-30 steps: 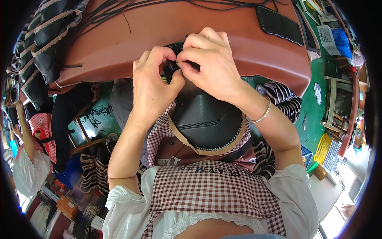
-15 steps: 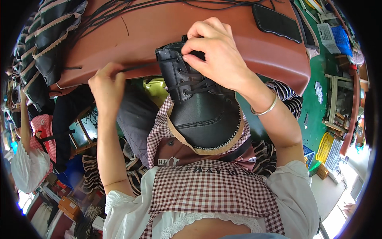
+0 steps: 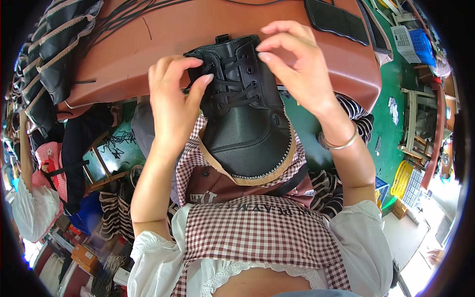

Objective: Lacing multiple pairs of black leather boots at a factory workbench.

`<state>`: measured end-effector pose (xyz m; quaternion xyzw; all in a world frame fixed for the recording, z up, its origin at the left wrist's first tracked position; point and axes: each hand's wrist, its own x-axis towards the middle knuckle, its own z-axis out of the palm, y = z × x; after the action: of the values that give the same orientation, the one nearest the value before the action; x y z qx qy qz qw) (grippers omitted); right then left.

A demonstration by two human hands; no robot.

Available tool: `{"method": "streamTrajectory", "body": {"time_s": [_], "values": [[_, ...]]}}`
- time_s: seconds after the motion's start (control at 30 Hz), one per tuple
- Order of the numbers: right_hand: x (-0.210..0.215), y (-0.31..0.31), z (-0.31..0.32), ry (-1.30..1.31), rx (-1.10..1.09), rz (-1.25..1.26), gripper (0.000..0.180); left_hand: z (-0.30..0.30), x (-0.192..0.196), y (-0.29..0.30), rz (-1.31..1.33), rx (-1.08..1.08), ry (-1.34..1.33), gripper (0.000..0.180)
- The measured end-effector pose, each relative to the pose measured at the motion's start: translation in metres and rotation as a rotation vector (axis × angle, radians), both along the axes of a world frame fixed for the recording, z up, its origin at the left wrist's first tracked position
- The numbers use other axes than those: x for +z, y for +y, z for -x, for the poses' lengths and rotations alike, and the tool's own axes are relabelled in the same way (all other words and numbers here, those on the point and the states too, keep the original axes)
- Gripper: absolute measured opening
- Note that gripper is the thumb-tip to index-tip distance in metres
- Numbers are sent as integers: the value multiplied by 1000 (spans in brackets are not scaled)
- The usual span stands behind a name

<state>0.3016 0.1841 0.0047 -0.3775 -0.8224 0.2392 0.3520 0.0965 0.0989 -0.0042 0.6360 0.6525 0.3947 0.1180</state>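
A black lace-up boot upper point(image 3: 242, 131) with a zigzag-stitched tan edge rests over my lap, its shaft against the brown table edge. A black lace point(image 3: 236, 95) crosses through its lower eyelets. My left hand point(image 3: 173, 94) is at the shaft's left side, thumb and forefinger apart beside the eyelet flap. At the opposite side my right hand point(image 3: 302, 62) has its curled fingers apart, the thumb and forefinger tips close to the top edge. I see nothing held in either hand; the lace ends are hidden.
Black uppers point(image 3: 59, 54) are stacked at the left of the brown padded table point(image 3: 173, 29). Loose black laces point(image 3: 116, 24) and a dark phone point(image 3: 336, 21) lie on it. Another person's white sleeve point(image 3: 30, 210) shows at far left. Crates point(image 3: 420, 49) stand at right.
My left hand has come in from the left to the upper, off the lace it was drawing out. My right hand has shifted right, from the flap to the right edge.
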Motion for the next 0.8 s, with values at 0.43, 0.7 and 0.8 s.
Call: {"method": "streamTrajectory", "body": {"time_s": [0.43, 0.7, 0.8], "values": [[-19, 7, 49, -109, 77, 62, 28, 8, -16, 2, 139, -17, -512, 8], [-13, 8, 46, -79, 99, 193, 30, 27, -21, 3, -96, -20, -480, 7], [-14, 7, 50, -109, 71, 197, 31, 15, -20, -1, 15, -69, -680, 10]]}}
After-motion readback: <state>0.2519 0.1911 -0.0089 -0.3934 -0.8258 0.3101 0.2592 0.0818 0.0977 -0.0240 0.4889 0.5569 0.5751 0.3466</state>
